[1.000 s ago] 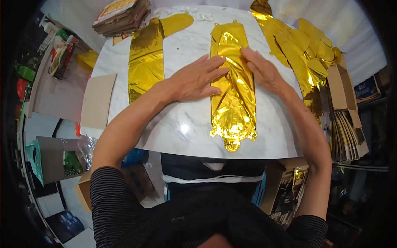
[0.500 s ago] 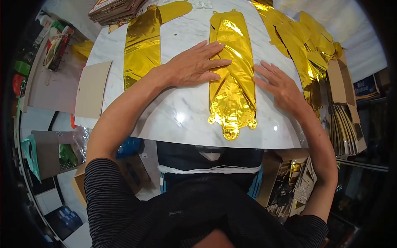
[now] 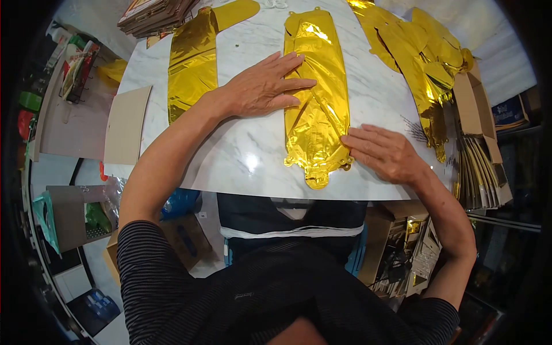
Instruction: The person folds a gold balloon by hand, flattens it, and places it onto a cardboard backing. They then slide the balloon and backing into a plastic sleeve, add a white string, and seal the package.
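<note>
A folded gold foil piece (image 3: pixel 322 109) lies lengthwise on the white marbled table (image 3: pixel 241 149), its narrow tab toward the front edge. My left hand (image 3: pixel 261 89) rests flat with fingers spread, their tips on the foil's left side. My right hand (image 3: pixel 382 152) is at the foil's lower right edge, fingers stretched out and fingertips touching it. Neither hand grasps anything. Another gold foil strip (image 3: pixel 192 69) lies to the left, partly behind my left forearm.
A heap of gold foil pieces (image 3: pixel 425 52) covers the table's right side. Cardboard stacks stand at the back left (image 3: pixel 155 17). A flat cardboard sheet (image 3: pixel 127 125) lies at the left edge. An open carton (image 3: pixel 474 106) is at the right.
My right hand has moved down along the foil's right edge. The foil's lower part looks flatter and its tab sits slightly higher in view. My left hand stays on the foil.
</note>
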`<action>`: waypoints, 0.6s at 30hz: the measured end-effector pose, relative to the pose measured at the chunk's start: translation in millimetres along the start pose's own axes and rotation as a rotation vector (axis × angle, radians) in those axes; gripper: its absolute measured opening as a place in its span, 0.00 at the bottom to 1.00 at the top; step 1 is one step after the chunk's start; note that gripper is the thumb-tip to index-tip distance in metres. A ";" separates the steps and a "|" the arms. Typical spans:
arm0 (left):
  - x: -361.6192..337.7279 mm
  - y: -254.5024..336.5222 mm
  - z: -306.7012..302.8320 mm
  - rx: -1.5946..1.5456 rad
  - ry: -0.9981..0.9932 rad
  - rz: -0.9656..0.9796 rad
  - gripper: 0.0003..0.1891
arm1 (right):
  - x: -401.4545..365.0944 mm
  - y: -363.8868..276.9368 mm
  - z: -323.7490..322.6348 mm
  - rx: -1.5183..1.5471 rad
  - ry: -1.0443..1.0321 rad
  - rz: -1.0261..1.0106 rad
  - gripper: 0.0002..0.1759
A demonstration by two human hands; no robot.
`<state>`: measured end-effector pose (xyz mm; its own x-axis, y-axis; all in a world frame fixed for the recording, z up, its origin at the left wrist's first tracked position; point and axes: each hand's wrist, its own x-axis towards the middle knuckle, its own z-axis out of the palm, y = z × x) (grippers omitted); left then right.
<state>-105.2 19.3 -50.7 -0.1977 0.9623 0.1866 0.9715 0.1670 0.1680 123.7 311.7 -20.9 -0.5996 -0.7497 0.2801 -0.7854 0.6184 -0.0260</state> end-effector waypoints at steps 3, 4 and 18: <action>0.0 -0.2 0.2 0.007 -0.004 -0.005 0.29 | -8.1 -12.9 3.0 0.012 0.042 0.033 0.13; -0.1 -0.4 0.7 0.010 -0.005 -0.006 0.29 | -8.7 -17.4 2.4 0.042 0.062 0.045 0.13; 0.6 -0.7 1.4 0.013 -0.019 -0.025 0.29 | -8.0 8.2 -22.8 -0.141 -0.098 0.056 0.15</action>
<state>-105.8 20.1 -52.1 -0.2198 0.9616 0.1644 0.9679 0.1939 0.1601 125.5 328.1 -1.4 -0.6596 -0.7280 0.1872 -0.7249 0.6819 0.0975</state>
